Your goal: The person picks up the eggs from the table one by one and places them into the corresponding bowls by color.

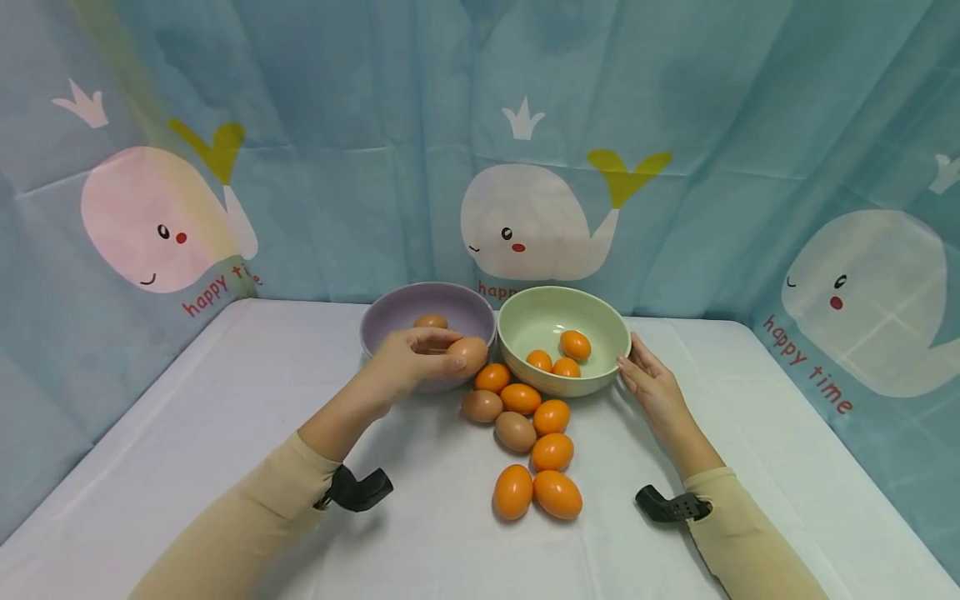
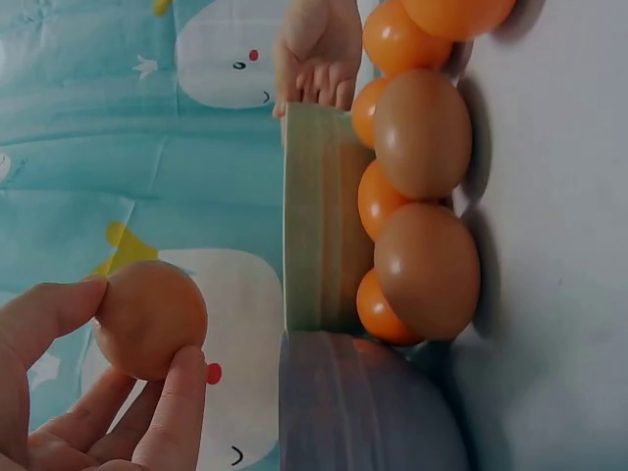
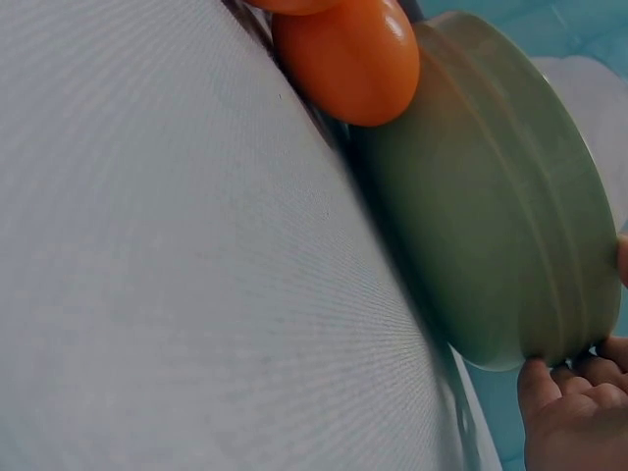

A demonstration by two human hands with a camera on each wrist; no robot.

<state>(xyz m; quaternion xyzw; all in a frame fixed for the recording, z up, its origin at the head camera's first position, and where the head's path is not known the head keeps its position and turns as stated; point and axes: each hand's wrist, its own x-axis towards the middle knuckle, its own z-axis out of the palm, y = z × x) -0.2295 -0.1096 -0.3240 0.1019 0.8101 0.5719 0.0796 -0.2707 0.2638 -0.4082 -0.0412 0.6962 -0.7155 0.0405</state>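
Observation:
My left hand [image 1: 411, 358] pinches a brown egg [image 1: 468, 356] between thumb and fingers, over the near right rim of the purple bowl [image 1: 390, 312]. Inside that bowl another brown egg [image 1: 431, 321] shows, partly covered by the hand. At the right side of the green bowl [image 1: 532, 310], my right hand [image 1: 654, 385] holds the wall, fingertips against the outside and thumb at the rim. Three orange eggs lie in the green bowl, one of them an orange egg [image 1: 575, 345] toward its right. The left wrist view shows the held egg [image 2: 151, 319] clear of both bowls.
In front of the bowls, several orange eggs [image 1: 552, 452] and two brown eggs [image 1: 515, 432] lie in a loose line on the white tablecloth [image 1: 420, 525]. Two more orange eggs sit nearest me, side by side. A blue whale-print curtain [image 1: 360, 208] hangs behind the table.

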